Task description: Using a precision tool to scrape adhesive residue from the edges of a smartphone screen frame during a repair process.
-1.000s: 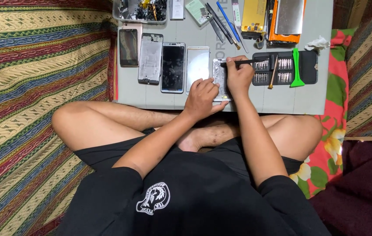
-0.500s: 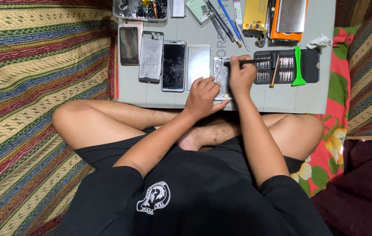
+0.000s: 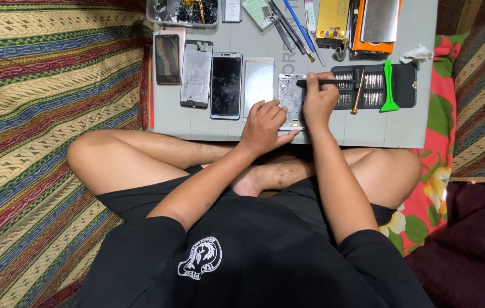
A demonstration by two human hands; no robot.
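Observation:
An opened phone body (image 3: 289, 98) with bare metal insides lies on the grey work mat (image 3: 368, 128). My left hand (image 3: 265, 125) presses down on its lower left edge and steadies it. My right hand (image 3: 319, 101) is closed around a black screwdriver (image 3: 333, 82) that lies nearly level, its tip pointing left over the top of the phone body. I sit cross-legged with the mat just past my knees.
Left of the phone body lie a white panel (image 3: 259, 82), a black-screened phone (image 3: 226, 85), a grey frame (image 3: 197, 73) and a dark phone (image 3: 167, 59). A black bit case (image 3: 399, 85) with a green pry tool (image 3: 389, 86) sits right. Tools and a parts tray (image 3: 182, 12) line the far edge.
My right hand has shifted slightly with the screwdriver over the phone body. My left hand stays on the phone's edge.

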